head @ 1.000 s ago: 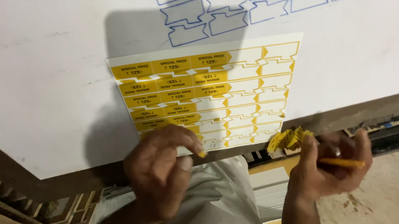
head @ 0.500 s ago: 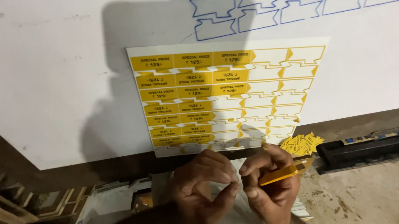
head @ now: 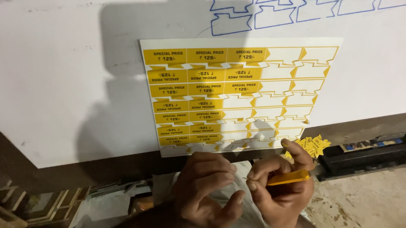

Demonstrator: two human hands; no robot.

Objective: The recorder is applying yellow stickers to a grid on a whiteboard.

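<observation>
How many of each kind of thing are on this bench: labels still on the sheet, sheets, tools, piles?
Yellow labels still on the sheet: 17
Sticker sheet: 1
Yellow-handled tool, held in the right hand: 1
Heap of peeled labels: 1
Total: 20

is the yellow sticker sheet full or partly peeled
Partly peeled. On the sticker sheet, yellow labels fill only the left columns; the right side shows blank outlined slots. A pile of loose yellow stickers lies beside its lower right corner.
</observation>
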